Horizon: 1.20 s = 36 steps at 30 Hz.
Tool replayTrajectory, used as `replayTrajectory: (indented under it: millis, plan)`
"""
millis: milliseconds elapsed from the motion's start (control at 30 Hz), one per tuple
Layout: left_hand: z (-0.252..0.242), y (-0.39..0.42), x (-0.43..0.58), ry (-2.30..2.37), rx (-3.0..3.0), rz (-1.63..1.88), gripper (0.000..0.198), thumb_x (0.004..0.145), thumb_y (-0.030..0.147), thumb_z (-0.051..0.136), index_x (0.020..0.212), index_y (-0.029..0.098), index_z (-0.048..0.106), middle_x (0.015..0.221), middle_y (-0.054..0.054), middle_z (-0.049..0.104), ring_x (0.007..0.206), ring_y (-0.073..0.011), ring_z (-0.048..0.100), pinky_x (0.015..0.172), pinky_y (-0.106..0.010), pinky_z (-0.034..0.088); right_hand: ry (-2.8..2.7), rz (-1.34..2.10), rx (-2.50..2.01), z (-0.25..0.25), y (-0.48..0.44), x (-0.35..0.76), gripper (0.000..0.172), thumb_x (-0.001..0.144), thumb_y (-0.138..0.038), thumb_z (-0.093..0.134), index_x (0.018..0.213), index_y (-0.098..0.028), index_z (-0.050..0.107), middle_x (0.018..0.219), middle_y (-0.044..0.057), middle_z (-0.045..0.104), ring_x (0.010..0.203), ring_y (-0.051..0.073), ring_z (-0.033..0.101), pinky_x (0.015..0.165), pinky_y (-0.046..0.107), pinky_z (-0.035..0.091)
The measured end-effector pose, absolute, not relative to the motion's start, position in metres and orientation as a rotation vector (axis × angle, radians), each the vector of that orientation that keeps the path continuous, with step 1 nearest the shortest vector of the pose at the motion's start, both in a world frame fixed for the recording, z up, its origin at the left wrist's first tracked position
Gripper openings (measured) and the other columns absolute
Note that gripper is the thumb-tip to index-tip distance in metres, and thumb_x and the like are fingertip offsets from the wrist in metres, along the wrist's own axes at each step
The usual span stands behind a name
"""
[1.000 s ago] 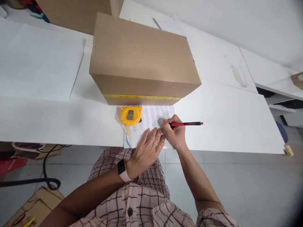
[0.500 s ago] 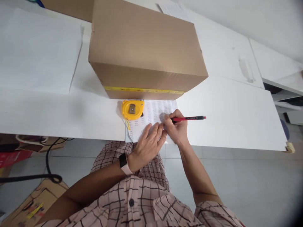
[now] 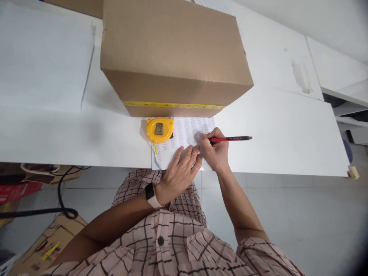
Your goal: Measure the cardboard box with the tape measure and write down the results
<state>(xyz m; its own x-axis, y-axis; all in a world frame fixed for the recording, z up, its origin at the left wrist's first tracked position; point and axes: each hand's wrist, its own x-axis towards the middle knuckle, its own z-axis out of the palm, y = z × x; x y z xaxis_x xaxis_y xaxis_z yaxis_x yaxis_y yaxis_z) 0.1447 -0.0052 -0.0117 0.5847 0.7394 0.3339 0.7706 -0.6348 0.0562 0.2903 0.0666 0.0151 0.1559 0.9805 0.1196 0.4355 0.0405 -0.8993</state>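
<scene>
My right hand [image 3: 216, 150] is closed around a red and black pen [image 3: 232, 139], its tip hidden behind my fingers over a written sheet of paper [image 3: 184, 132]. Columns of small handwriting cover much of that sheet. Flat on its lower part lies my left hand [image 3: 183, 168], fingers stretched out, beside my right hand. A yellow tape measure [image 3: 159, 130] rests on the sheet's upper left. Just beyond the paper stands a large closed cardboard box [image 3: 175, 50] with a strip of yellow tape [image 3: 172, 105] along its lower front.
The white table [image 3: 287, 130] ends at a front edge close to my body. A large white sheet [image 3: 43, 61] lies at the left. Under the table at the left are a black cable [image 3: 61, 191] and flat cardboard [image 3: 54, 245]. Shelves [image 3: 349, 111] stand at the far right.
The view has shifted slightly, so the box and tape measure appear a little higher. Both hands keep nearly the same place on the paper, and the pen stays in my right hand.
</scene>
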Motion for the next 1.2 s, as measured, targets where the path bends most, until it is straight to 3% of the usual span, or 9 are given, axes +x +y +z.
replayTrajectory:
  millis: [467, 1033, 1200]
  plan:
    - [-0.0117, -0.0041, 0.1452, -1.280, -2.680, -0.558, 0.038, 0.100, 0.022, 0.050, 0.135, 0.007, 0.056, 0.147, -0.020, 0.056, 0.137, -0.0318, 0.053, 0.118, -0.051, 0.038, -1.417, 0.752, -1.522, 0.0151, 0.0679, 0.2903, 0.028, 0.081, -0.020, 0.063, 0.064, -0.024, 0.040, 0.056, -0.007, 0.040, 0.054, 0.010, 0.039, 0.053, 0.028, 0.036]
    - [-0.0122, -0.0048, 0.1440, -1.300, -2.740, -0.552, 0.041, 0.100, 0.021, 0.049, 0.138, 0.007, 0.053, 0.150, -0.021, 0.053, 0.140, -0.0325, 0.050, 0.119, -0.052, 0.037, -1.440, 0.744, -1.554, 0.0144, 0.0664, 0.2901, 0.028, 0.084, -0.023, 0.062, 0.067, -0.025, 0.040, 0.058, -0.007, 0.040, 0.055, 0.011, 0.040, 0.055, 0.029, 0.037]
    - [-0.0125, -0.0047, 0.1457, -1.344, -2.816, -0.549, 0.043, 0.099, 0.017, 0.049, 0.141, 0.008, 0.050, 0.154, -0.021, 0.048, 0.144, -0.0324, 0.046, 0.121, -0.054, 0.035, -1.395, 0.578, -1.554, 0.0127, 0.0655, 0.2925, 0.026, 0.089, -0.028, 0.060, 0.072, -0.025, 0.040, 0.063, -0.006, 0.041, 0.058, 0.012, 0.041, 0.058, 0.029, 0.038]
